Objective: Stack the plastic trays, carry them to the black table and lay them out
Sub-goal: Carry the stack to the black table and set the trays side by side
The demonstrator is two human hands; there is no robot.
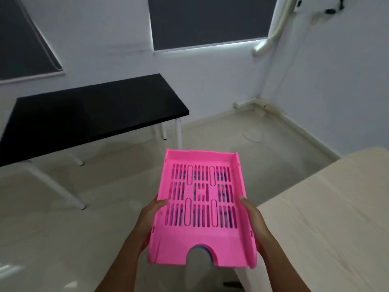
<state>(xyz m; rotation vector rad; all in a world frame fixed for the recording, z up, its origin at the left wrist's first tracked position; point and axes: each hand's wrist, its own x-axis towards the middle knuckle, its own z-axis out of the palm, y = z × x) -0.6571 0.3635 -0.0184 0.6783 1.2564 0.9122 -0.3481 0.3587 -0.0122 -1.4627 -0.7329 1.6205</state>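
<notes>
Pink tray stack (202,207) between left grip (150,216), right grip (253,220).

Stacked slotted plastic trays (202,209), pink on top, held level in the air, notch nearest.

Left hand (150,216) and right hand (253,220) were bare, without gloves, rings or watch. Both forearms were uncovered to the frame's lower edge; no sleeve was visible. Fingers (162,202) were slender, with short nails.
</notes>
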